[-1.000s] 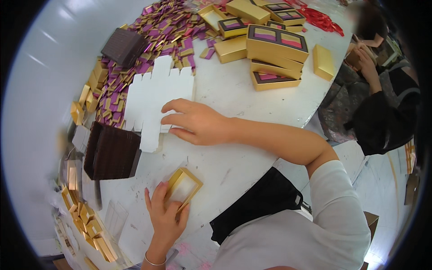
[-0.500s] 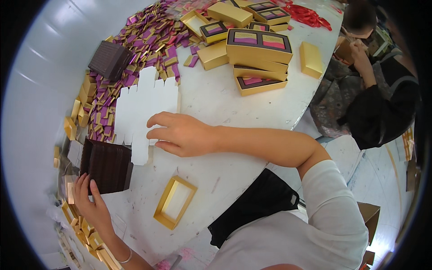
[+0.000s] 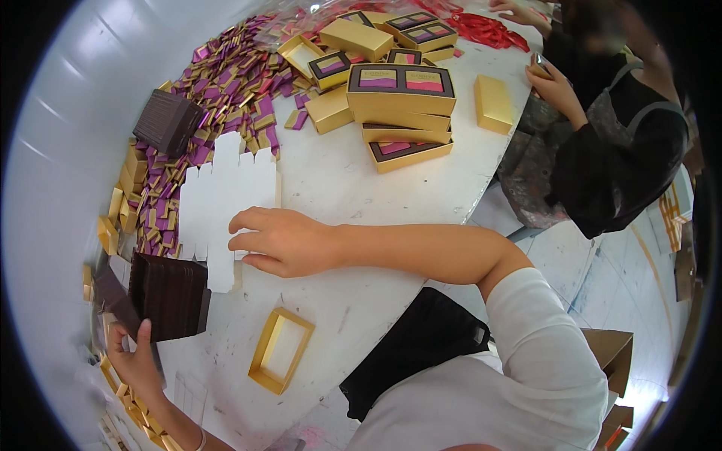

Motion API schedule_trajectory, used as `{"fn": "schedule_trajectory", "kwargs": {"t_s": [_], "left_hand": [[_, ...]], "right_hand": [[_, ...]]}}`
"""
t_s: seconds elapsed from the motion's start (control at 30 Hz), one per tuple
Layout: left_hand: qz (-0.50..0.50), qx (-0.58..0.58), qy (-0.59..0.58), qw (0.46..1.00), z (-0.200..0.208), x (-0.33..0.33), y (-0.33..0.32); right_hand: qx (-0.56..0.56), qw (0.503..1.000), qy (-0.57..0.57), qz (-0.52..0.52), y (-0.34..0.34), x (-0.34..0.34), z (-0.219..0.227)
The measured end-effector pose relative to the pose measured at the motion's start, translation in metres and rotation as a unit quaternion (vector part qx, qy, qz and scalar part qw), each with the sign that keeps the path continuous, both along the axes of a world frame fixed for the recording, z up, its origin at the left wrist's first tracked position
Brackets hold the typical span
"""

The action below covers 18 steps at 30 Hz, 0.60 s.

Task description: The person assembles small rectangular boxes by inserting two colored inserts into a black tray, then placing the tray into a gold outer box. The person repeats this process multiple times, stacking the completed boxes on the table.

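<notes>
At the lower left my left hand (image 3: 135,361) pinches a thin dark brown plastic tray (image 3: 114,295) between thumb and fingers. It tilts away from the nested stack of brown trays (image 3: 173,297) just to its right, which stands on the table. My right hand (image 3: 282,242) is over the lower right edge of the flat white card blanks (image 3: 226,199), fingers bent and apart, with nothing in them; whether the fingertips touch the card I cannot tell. A gold box base (image 3: 263,349) with a white inside lies nearer me on the table (image 3: 361,301).
Purple and gold wrapped pieces (image 3: 226,90) are heaped at the far left, by another brown tray stack (image 3: 167,120). Gold boxes (image 3: 402,101), some filled, stand stacked farther off, near red ribbons (image 3: 481,30). A co-worker (image 3: 617,150) sits at the right edge.
My left hand has drawn one brown tray leftward off the stack. My right hand keeps its place over the white card. The whole view has shifted slightly.
</notes>
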<state>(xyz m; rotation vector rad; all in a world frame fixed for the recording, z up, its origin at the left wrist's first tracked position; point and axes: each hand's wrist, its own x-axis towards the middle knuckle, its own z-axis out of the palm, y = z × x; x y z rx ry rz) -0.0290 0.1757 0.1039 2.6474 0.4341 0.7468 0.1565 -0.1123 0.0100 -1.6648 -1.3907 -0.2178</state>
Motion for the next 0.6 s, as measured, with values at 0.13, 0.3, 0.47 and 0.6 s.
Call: {"fn": "schedule_trajectory", "kwargs": {"t_s": [0.13,0.3,0.47,0.6], "left_hand": [[0.022,-0.074,-0.193,0.978,0.012,-0.023,-0.004],[-0.068,-0.191,-0.233,0.951,0.002,-0.058,-0.075],[-0.271,-0.346,-0.004,0.898,-0.029,-0.055,-0.126],[-0.370,-0.470,0.191,0.778,-0.047,-0.056,-0.126]], "right_hand": [[0.044,0.999,-0.007,-0.010,-0.002,-0.003,0.006],[0.190,0.962,-0.192,0.045,-0.011,-0.015,0.039],[0.275,0.895,-0.326,0.130,-0.018,-0.077,0.048],[0.212,0.907,-0.333,0.150,-0.032,-0.087,0.054]]}}
